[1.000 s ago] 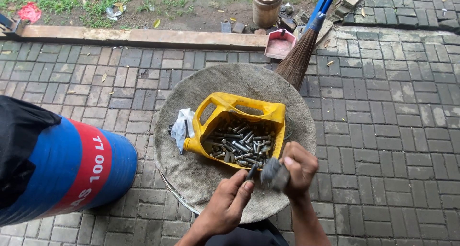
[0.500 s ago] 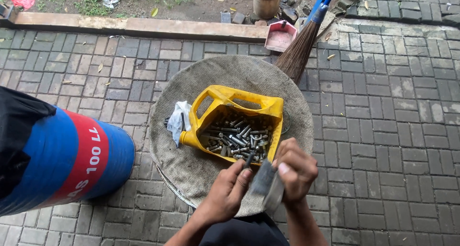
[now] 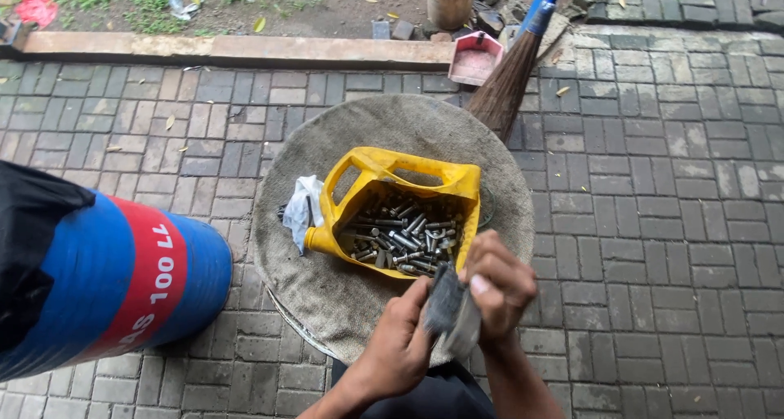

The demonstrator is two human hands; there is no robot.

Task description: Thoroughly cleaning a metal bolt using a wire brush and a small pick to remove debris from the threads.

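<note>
Both hands gripped a grey rag (image 3: 452, 311) between them, the left hand (image 3: 398, 349) closed on its lower side, the right hand (image 3: 500, 287) pinching its top; it hung just below the yellow cut jug (image 3: 384, 174) of bolts (image 3: 402, 234); a blue drum (image 3: 106, 280) with a red label band lay far left.

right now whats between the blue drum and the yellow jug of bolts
In the head view, a crumpled white rag lies by the yellow jug on the round grey mat. Bare paving separates the mat from the blue drum.
</note>
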